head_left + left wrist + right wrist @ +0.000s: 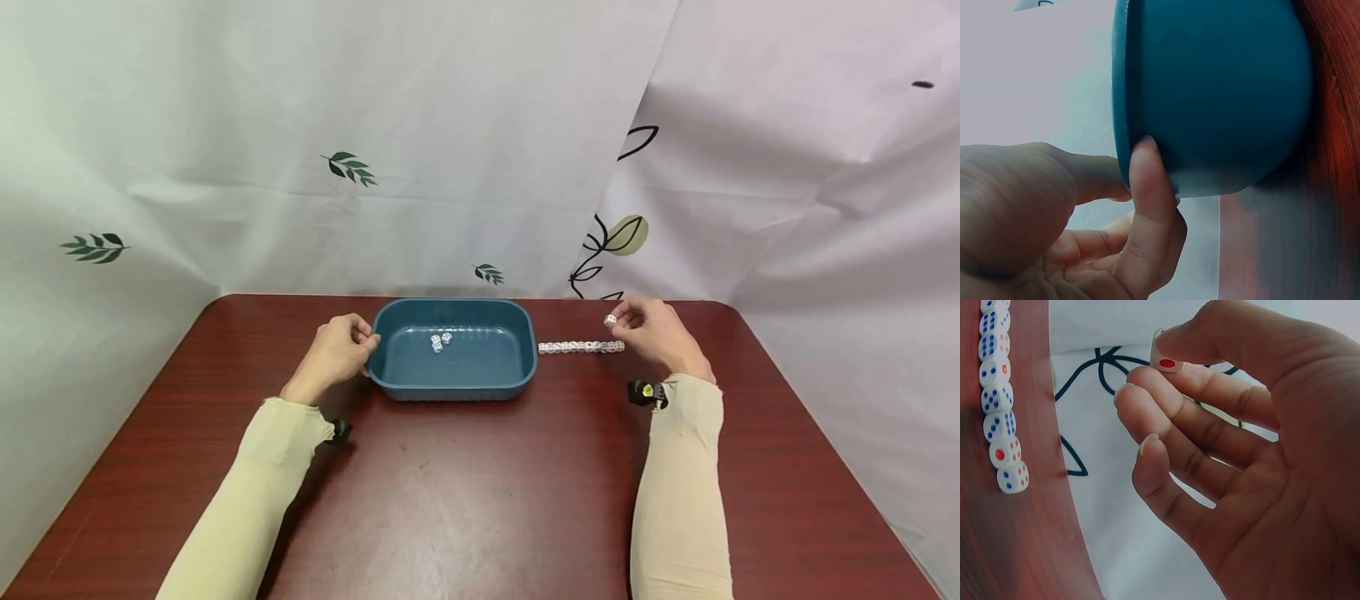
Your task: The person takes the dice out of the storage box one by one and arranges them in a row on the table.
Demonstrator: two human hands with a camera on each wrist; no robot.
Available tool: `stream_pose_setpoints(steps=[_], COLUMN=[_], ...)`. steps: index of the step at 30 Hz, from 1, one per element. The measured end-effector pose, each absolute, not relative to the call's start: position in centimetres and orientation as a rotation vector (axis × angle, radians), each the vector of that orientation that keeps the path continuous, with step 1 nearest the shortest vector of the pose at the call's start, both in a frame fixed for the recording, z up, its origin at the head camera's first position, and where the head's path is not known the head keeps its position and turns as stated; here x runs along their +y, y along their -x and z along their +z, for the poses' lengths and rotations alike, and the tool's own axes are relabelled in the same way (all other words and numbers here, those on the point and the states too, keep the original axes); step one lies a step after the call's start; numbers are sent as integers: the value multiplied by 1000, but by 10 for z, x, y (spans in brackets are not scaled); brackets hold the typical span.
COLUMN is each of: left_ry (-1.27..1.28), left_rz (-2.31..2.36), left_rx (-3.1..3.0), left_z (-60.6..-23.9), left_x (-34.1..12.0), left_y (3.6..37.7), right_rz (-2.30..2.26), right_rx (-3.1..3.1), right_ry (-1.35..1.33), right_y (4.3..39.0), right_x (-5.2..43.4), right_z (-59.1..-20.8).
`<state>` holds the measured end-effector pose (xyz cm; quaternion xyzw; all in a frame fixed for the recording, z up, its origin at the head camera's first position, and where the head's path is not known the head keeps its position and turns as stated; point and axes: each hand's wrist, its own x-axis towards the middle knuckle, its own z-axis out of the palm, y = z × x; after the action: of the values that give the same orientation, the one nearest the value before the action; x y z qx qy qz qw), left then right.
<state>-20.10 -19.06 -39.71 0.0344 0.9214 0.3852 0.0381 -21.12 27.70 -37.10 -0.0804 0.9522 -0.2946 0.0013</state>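
A blue-green rectangular tub stands toward the back of the table. My left hand pinches the tub's left rim, thumb on top and a finger under the lip, as the left wrist view shows. Inside the tub lie a few white dice. From its right side a straight row of several white dice runs along the table. Beyond the row's right end my right hand pinches a single die between thumb and index finger, raised off the table. Its other fingers are loosely bent.
The dark red wooden table reaches back to a white cloth printed with leaves, which hangs close behind the tub. Another stretch of cloth hangs along the right. Small black wrist cameras sit at both sleeves.
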Motion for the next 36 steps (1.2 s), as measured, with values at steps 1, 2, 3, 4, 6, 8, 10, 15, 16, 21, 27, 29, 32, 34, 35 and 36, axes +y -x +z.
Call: stream_pose_setpoints(steps=[1,2,3,4,6,8,10,15,16,21,27,29,32,34,35,36], left_ry=[-104,-102,-100,-96,-95,-90,-86,-87,-88,-86,-91,-91,-94,-96,-98,-98], left_rz=[1180,1176,1174,1173,1169,1162,1158,1165,1165,1164,1168,1169,1173,1173,1172,1170], left_rx=[2825,2825,2825,2826,2829,2830,2830,2824,2824,2826,2827,2825,2823,2823,2822,2822], left_z=[-397,-397,-398,-398,-398,-398,-397,-397,-396,-396,-396,-396,-394,-395,-395,-395], left_x=[-191,-191,-191,-191,-191,-191,-191,-190,-190,-189,-189,-189,-189,-189,-190,-190], left_y=[201,201,201,201,201,201,200,200,199,200,200,200,200,200,200,199], right_rz=[-928,-929,-932,-932,-928,-921,-915,-923,-928,-927,-921,-920,-920,-921,-922,-922], right_rx=[2990,2991,2991,2994,3006,3016,3026,3042,3040,3032,3045,3054,3070,3075,3073,3071], right_ry=[245,239,230,221,202,186,171,162,160,148,118,111,108,103,99,92], right_y=[211,210,210,210,210,210,210,209,209,208,208,207,207,207,206,206], right_x=[278,279,280,281,282,284,286,291,292,295,301,303,306,308,308,308], right_z=[-371,-372,-373,-373,-375,-376,-377,-380,-380,-381,-386,-387,-388,-390,-391,-392])
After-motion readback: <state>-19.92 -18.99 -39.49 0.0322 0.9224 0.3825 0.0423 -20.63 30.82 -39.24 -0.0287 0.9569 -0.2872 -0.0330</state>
